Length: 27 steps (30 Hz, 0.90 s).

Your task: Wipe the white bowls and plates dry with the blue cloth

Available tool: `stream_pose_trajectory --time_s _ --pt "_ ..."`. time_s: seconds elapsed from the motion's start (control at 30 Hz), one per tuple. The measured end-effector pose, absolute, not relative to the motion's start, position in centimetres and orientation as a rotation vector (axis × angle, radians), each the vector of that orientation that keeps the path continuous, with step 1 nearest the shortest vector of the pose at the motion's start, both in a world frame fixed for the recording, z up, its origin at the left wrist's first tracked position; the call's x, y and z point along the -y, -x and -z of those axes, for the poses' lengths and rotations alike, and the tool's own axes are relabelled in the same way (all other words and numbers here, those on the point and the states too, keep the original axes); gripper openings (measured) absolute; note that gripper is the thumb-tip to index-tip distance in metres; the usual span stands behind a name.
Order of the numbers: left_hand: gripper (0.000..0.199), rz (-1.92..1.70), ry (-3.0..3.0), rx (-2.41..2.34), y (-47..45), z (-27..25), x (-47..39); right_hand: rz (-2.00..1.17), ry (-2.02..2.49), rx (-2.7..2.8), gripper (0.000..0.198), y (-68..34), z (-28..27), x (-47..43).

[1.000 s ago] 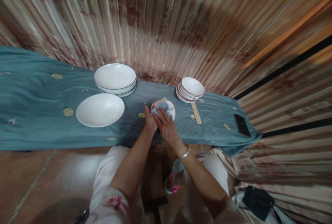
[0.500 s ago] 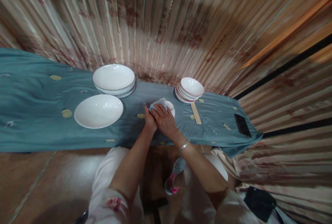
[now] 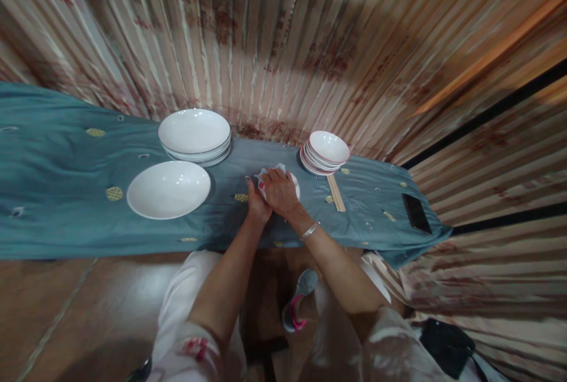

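Observation:
A small white bowl [image 3: 296, 186] is between my hands over the front middle of the table, mostly covered by them. My left hand [image 3: 258, 203] grips it from the left, thumb up along its side; the fingers are largely hidden beneath. Inside the bowl my right hand [image 3: 280, 192] presses down on a pale cloth [image 3: 261, 180] with a bit of red pattern, its fingers bent over it. To the right stands a stack of small red-rimmed bowls [image 3: 328, 147], with a pair of wooden chopsticks [image 3: 336, 194] in front.
Several large dark-rimmed white dishes [image 3: 194, 131] are stacked at the back left. A single large white dish [image 3: 168, 190] lies in front of them. A black phone [image 3: 416, 214] rests near the right end of the teal tablecloth [image 3: 66, 193]. A pleated curtain [image 3: 266, 33] hangs behind.
My right hand has shifted slightly over the bowl, its fingers now more bent. More of the cloth, including a red patch, shows at the left. My left hand stays nearly in place.

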State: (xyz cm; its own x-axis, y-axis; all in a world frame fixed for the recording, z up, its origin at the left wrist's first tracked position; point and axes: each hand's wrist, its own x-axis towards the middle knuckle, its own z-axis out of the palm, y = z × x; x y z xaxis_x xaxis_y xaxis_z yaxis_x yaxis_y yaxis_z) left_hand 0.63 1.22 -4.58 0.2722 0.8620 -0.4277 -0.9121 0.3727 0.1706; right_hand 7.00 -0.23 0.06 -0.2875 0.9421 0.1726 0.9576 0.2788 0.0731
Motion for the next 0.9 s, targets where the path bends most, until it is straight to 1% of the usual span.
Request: stream_pose_trajectory --time_s 0.23,0.4,0.57,0.77,0.9 --pt "0.067 -1.177 0.096 -0.449 -0.8 4.5 -1.4 0.131 1.965 2.404 0.033 -7.5 -0.3 -2.0" --pt "0.069 -1.183 0.103 -0.47 -1.0 4.9 -1.8 0.071 2.016 2.359 0.037 -8.8 0.0 -3.9" --pt "0.07 -1.189 0.111 -0.502 -1.2 5.2 -2.0 -0.238 2.057 2.205 0.039 -10.3 0.0 -5.7" --pt "0.071 -1.184 0.087 -0.504 -1.2 5.3 -2.0 -0.358 2.092 2.052 0.036 -11.3 0.2 -7.0" --pt "0.072 -1.175 0.081 -0.497 -1.2 5.4 -2.0 -0.451 2.082 1.909 0.029 -12.7 0.8 -7.9"
